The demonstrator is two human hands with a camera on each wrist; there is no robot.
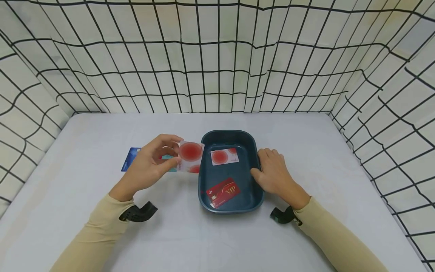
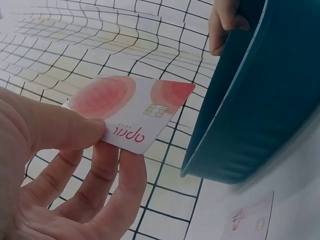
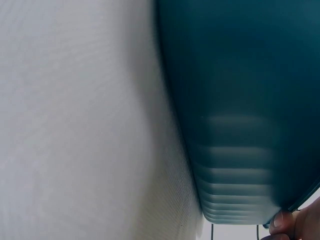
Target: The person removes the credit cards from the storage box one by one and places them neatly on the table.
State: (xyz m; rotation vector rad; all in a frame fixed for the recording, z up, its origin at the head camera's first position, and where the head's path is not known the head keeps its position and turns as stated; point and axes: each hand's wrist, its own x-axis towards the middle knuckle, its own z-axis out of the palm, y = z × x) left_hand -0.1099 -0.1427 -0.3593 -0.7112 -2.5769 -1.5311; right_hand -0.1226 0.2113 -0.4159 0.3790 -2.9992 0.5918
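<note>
My left hand (image 1: pixel 147 160) pinches a white bank card (image 1: pixel 191 153) with red circles between thumb and fingers, just at the tray's left rim. In the left wrist view this card (image 2: pixel 127 105) reads "april" and shows a chip. The dark blue tray (image 1: pixel 221 209) sits on the table, and my right hand (image 1: pixel 273 172) grips its right rim, thumb over the edge. Inside lie a similar white card with red circles (image 1: pixel 224 156) and a red VIP card (image 1: pixel 223 192), apart from each other. Behind my left hand are a blue card (image 1: pixel 130 158) and a teal card (image 1: pixel 172 169), both partly hidden.
A white cloth covers the table (image 1: pixel 163 234). Black-lined grid netting (image 1: pixel 217 68) surrounds its back and sides. A pale card (image 2: pixel 247 220) lies on a white surface at the lower edge of the left wrist view.
</note>
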